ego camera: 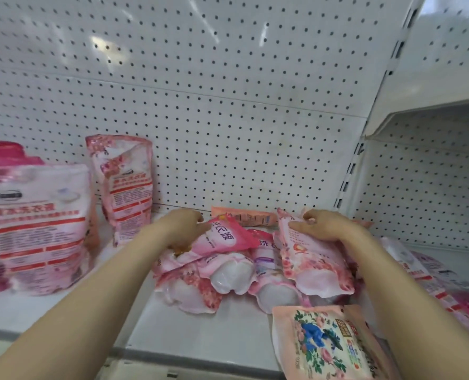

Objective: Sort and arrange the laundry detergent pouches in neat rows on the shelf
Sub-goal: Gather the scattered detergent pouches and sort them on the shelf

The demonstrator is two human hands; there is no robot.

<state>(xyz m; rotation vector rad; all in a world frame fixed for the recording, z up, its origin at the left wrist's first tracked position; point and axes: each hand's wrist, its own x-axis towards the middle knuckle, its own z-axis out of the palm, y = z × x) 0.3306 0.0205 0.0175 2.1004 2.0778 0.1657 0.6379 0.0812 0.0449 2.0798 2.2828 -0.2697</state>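
Right hand (pixel 325 224): grip closed on a pink pouch (pixel 310 259) atop the heap. Left hand (pixel 185 224): fingers on another heap pouch (pixel 222 238); grip closure cannot be told. Risk: slack, liquid-filled pouches may slide off the shelf (pixel 200 333) edge as the heap shifts. Count: two upright pouches left; one peach floral pouch (pixel 326 346) in front; heap roughly six, overlapped.
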